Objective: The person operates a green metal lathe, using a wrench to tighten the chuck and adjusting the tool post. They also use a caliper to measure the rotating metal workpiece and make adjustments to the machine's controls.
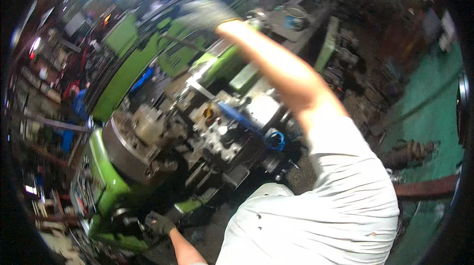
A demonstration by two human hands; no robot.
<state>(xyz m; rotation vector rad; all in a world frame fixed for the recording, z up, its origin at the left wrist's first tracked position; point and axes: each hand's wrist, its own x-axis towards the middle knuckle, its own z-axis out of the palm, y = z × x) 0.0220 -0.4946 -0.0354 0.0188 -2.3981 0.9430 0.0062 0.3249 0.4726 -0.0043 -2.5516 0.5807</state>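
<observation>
A green metal lathe stands before me, with a large round chuck [131, 146] at its left end. Low beside the green headstock [103, 166], my left hand [159, 223] wears a dark glove. Its fingers look curled in, and what they hold, if anything, is lost in shadow. My right hand [207, 14], in a pale grey glove, reaches far across over the back of the machine. Motion smears its fingers, so its grip is unclear. Between the hands sits the tool carriage [224, 141], with a blue tube-like part [239, 117] and a brown-orange piece [208, 113] on it.
A bucket-like container [295, 19] stands on a surface beyond my right arm. Green panels [121, 77] rise behind the chuck. To the right is green flooring [424, 102] with a dark lumpy object [412, 152] and a reddish-brown beam [427, 188]. Cluttered shelves line the left.
</observation>
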